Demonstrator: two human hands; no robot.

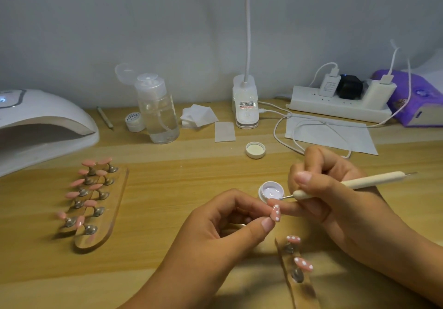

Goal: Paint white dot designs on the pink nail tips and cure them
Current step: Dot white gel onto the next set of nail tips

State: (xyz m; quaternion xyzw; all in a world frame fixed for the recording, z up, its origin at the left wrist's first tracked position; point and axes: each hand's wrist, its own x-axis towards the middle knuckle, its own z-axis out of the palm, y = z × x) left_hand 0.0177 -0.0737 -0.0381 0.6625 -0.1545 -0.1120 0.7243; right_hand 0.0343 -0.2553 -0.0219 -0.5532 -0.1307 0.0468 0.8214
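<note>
Several white dots (277, 212), pink nail tip (274, 214)

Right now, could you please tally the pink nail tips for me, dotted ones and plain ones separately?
Dotted pink tips: 3, one pinched in the left hand, two on the near holder.
Plain pink tips: 10, on the left holders.
Total: 13

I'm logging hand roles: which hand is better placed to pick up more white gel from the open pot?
Right. The right hand grips the dotting tool, its metal tip at the rim of the open gel pot. The left hand is busy pinching the dotted pink nail tip.
</note>
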